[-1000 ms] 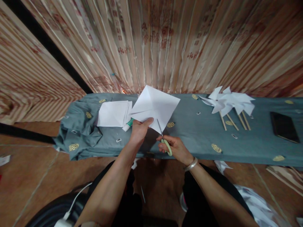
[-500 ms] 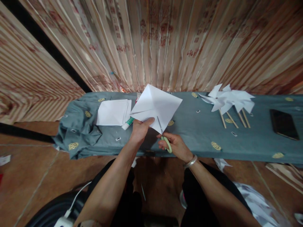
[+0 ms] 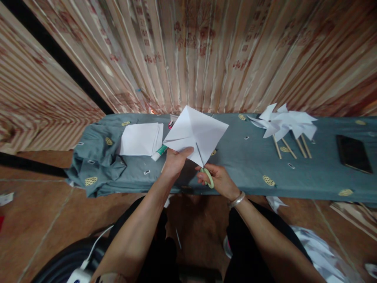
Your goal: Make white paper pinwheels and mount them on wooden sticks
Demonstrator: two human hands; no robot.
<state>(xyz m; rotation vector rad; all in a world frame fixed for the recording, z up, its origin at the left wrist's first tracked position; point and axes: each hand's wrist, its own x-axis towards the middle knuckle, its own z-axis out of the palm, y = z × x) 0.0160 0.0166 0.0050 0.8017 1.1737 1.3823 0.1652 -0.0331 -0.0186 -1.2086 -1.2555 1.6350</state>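
The left hand (image 3: 175, 161) pinches the white sheet (image 3: 206, 127) above the cloth-covered table (image 3: 235, 173), seemingly to keep it steady; the right hand (image 3: 223, 182) holds the green-handled scissors (image 3: 210, 179) at its near corner, where the raised paper probably gives them room.

A creased, slit white paper square (image 3: 203, 125) points cornerwise, green-handled scissors (image 3: 209, 177) across its near corner.
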